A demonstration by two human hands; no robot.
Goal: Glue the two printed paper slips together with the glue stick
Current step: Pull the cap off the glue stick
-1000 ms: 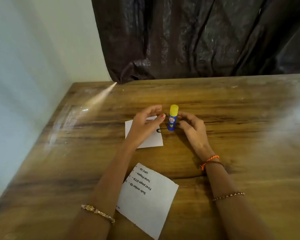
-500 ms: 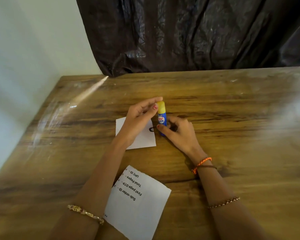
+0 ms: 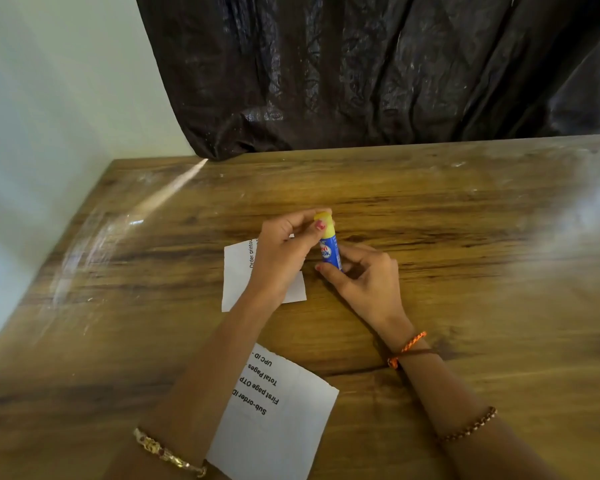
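Our left hand (image 3: pixel 284 252) over most of the far slip (image 3: pixel 234 275) — near slip (image 3: pixel 278 424) cut off by the bottom edge.

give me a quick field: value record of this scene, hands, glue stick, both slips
left hand: fingers pinch the yellow cap
right hand: fingers grip the base of the blue glue stick
glue stick: upright, cap on
far slip: flat on the table, partly under the left hand
near slip: flat, print up, beside the left forearm, apart from the far slip
glue applied: none visible
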